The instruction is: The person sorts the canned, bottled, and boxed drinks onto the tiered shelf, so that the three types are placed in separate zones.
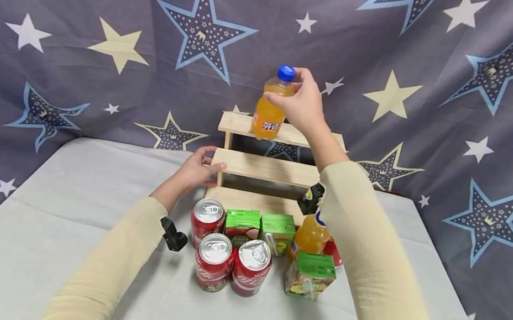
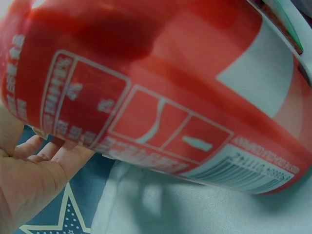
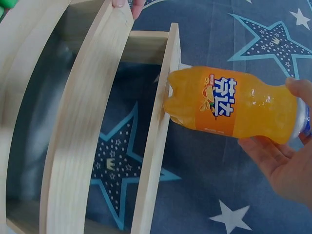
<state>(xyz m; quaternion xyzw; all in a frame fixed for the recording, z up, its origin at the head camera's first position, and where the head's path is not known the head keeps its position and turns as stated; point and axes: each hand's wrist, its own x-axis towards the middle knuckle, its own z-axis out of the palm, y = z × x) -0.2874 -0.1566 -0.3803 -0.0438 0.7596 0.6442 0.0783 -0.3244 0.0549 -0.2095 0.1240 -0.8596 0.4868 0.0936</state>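
Note:
My right hand (image 1: pixel 301 105) grips a bottle of orange soda (image 1: pixel 272 109) with a blue cap round its upper part. The bottle stands nearly upright, tilted slightly, its base at the top board of a three-tier wooden shelf rack (image 1: pixel 265 168). In the right wrist view the base of the bottle (image 3: pixel 219 105) overlaps the edge of that top board (image 3: pixel 156 136). At the rack's left end my left hand (image 1: pixel 194 170) holds the end of the middle board, thumb in front. A red soda can (image 2: pixel 161 92) fills most of the left wrist view, in front of the left hand (image 2: pixel 44 170).
Before the rack stand three red soda cans (image 1: pixel 213 262), three green juice boxes (image 1: pixel 310 276) and a second orange soda bottle (image 1: pixel 311 236), partly hidden by the right sleeve. A red object (image 1: pixel 333 252) shows behind it. A starred curtain (image 1: pixel 146 92) hangs behind the white-covered table (image 1: pixel 51 217).

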